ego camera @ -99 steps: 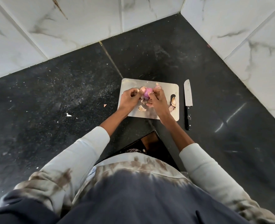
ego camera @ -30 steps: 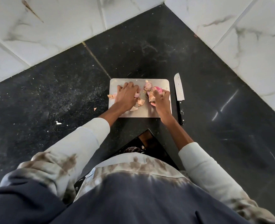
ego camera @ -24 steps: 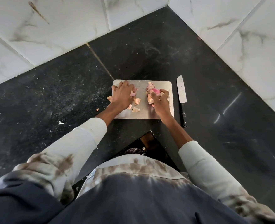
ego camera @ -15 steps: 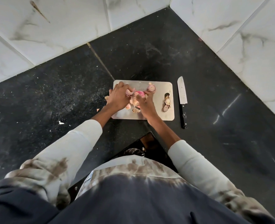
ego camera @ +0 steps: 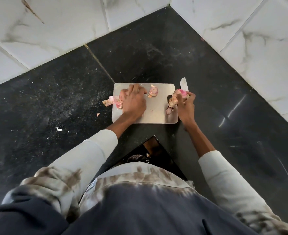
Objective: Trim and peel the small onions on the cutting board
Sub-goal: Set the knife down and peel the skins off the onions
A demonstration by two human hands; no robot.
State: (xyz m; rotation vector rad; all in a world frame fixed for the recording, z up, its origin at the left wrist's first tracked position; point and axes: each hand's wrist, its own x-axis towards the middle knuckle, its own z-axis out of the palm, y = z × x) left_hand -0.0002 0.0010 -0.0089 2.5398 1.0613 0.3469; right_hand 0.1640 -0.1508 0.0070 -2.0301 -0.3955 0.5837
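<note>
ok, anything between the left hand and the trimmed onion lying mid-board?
Nothing visible. The left hand rests on the peels at the cutting board's left edge; the trimmed onion lies just right of its fingertips with bare board between. The right hand holds another onion at the right edge.

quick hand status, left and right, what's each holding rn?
Left hand: open, fingers flat on onion peels at the cutting board edge.
Right hand: gripping a pink onion.
</note>
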